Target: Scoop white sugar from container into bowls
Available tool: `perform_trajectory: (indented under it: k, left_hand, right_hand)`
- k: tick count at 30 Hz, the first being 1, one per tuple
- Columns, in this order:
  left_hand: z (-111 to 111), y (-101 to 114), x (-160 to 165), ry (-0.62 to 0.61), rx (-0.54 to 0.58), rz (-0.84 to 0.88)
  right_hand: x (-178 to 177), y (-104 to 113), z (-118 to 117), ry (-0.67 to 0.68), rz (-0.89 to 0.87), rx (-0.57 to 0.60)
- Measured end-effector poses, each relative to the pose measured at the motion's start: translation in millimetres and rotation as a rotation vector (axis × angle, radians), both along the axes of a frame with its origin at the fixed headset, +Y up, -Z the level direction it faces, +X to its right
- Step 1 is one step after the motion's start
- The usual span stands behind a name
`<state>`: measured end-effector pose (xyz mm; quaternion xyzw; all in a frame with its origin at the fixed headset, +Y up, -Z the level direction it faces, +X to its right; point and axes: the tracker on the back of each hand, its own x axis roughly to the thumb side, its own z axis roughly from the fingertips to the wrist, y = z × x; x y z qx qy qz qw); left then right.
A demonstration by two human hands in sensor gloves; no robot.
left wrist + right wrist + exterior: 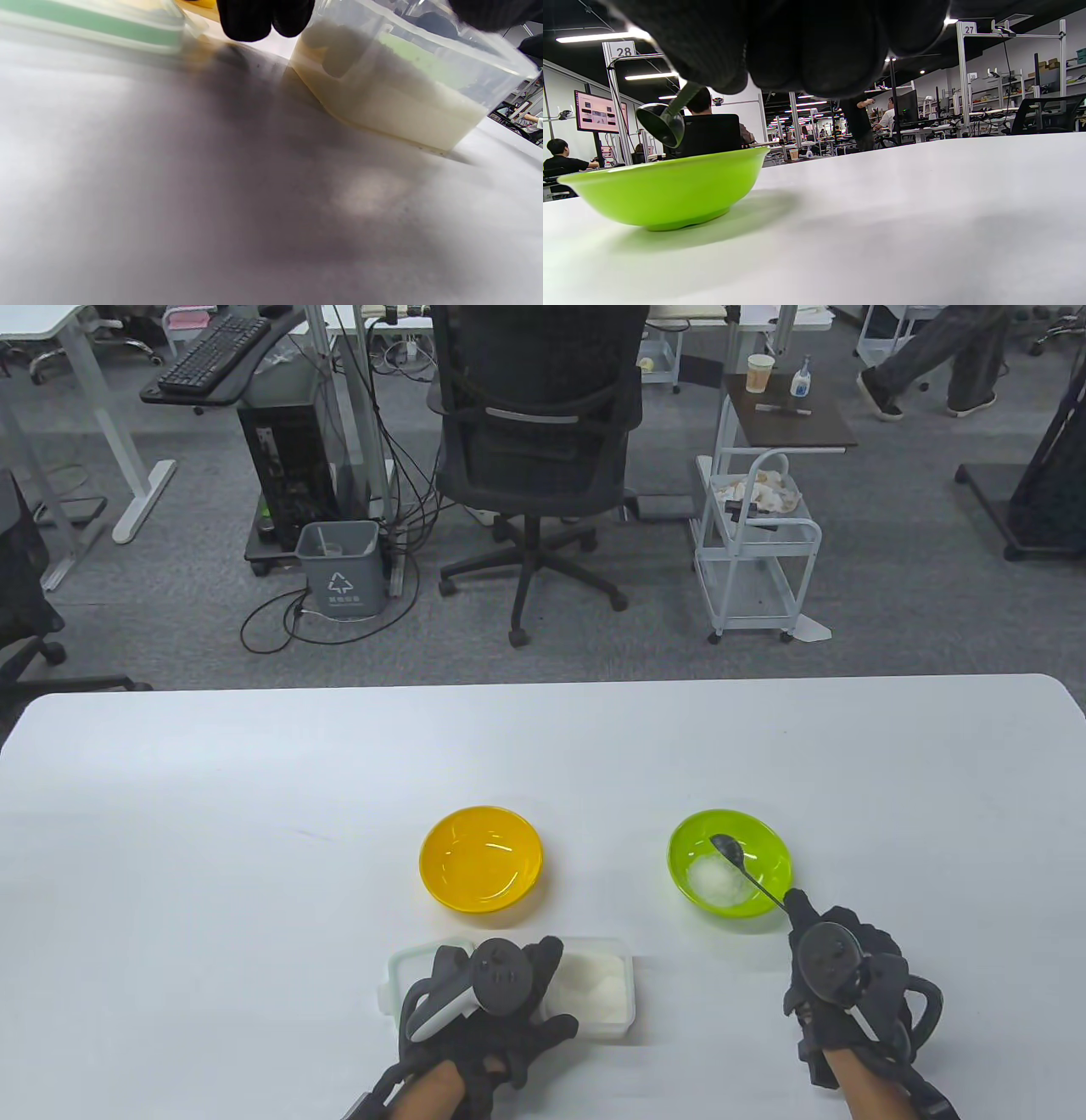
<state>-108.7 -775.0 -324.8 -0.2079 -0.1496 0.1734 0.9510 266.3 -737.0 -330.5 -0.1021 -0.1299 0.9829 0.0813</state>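
A clear plastic container [594,988] of white sugar sits near the table's front; it also shows in the left wrist view [407,93]. My left hand [488,1001] rests on its left side, fingers at its wall. A green bowl [730,871] holds a heap of sugar [717,879]. My right hand [836,971] grips the handle of a dark metal spoon [742,865], whose bowl hangs over the green bowl above the rim. In the right wrist view the spoon [661,123] hangs over the bowl [666,190]. A yellow bowl [480,858] looks empty.
The container's lid [407,967] with a green seal lies left of the container, partly under my left hand; it shows in the left wrist view [93,25]. The white table [254,848] stretches wide on both sides. An office chair [539,432] stands beyond the far edge.
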Motion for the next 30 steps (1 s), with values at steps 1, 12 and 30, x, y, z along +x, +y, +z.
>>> perform_trajectory:
  k: [1, 12, 30]
  left_hand:
    - [-0.2, 0.4, 0.0, 0.001, 0.001, 0.0]
    - [-2.4, 22.5, -10.5, 0.043, 0.085, 0.072]
    - [4.4, 37.9, -15.4, 0.128, -0.038, 0.491]
  right_hand:
    - [-0.6, 0.1, 0.2, 0.004, -0.003, 0.001]
    - [-36.3, 15.6, 9.7, 0.153, -0.209, 0.031]
    - [-148.7, 8.3, 24.8, 0.523, -0.805, -0.163]
